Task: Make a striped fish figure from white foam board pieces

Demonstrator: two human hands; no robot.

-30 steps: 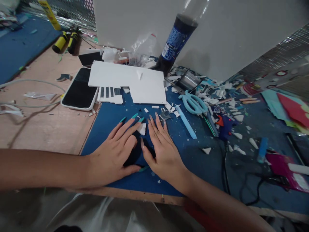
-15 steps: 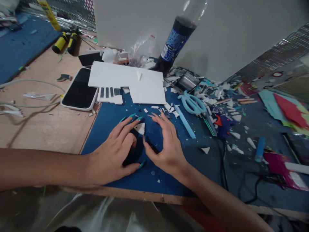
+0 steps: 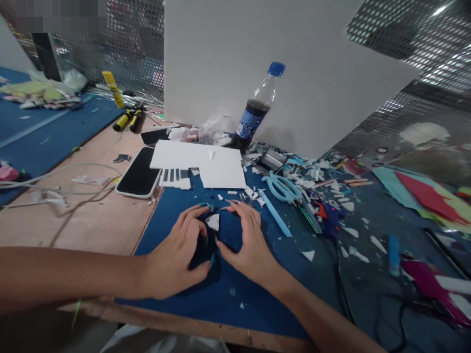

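A small white foam-like piece (image 3: 213,222) with a rounded edge and a small dark hole lies on the blue work mat (image 3: 235,289) between my hands. To its left rests my left hand (image 3: 180,255), fingers spread and curved, with long teal nails; nothing shows in its grasp. My right hand (image 3: 248,242) lies on the other side, thumb and fingers apart. Its thumb tip is just below the piece, seemingly not touching it. Beyond the fingertips is a large white board (image 3: 222,171) with a notch, a tiny white scrap (image 3: 211,154) on top.
A phone (image 3: 138,174) lies to the left, by a white cable (image 3: 73,169). Behind the board leans a soda bottle (image 3: 252,120). To the right are light blue scissors (image 3: 281,187), a light blue cutter-like stick (image 3: 275,214), scattered white scraps and coloured sheets (image 3: 423,196).
The view has tilted up, showing the whole bottle and more of the back wall. My right thumb has drawn slightly away from the white piece; both hands stay around it.
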